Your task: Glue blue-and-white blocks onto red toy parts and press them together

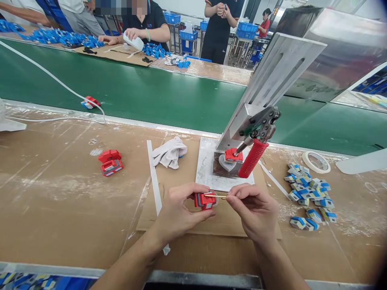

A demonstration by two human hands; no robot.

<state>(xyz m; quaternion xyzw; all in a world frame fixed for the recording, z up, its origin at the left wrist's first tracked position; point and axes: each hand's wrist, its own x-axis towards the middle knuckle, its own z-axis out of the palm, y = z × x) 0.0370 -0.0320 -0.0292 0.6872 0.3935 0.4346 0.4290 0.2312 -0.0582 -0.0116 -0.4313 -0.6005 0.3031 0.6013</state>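
Over the cardboard sheet [236, 228], left hand [181, 207]: curled partway closed, thumb below and fingers above, gripping a red-and-grey block [205, 201] just in front of the clamp's white base plate [205, 167].
Right hand [255, 207]: thumb and fingertips pinched together on a thin stick [216, 196].
Thin stick: spans from the pinch to the block's upper face; whether its tip touches is too small to tell.
Stick risk: held by one end, it could skid across the red face or bend if pushed hard.
Block risk: a loose left grip could let the block roll under the stick's pressure.
Toggle clamp [262, 125]: its plunger meets another red piece [232, 154] on the base plate; a knock from the right hand on the red handle [253, 159], close above it, might shift that piece.
Left on the counter [66, 209]: a crumpled white glove [169, 153], then two red pieces [111, 163] side by side.
Right on the counter: blue-and-grey pieces [311, 193] beside a tape roll [316, 162]; a sweeping elbow could scatter them.
Beyond: a green belt [151, 90].
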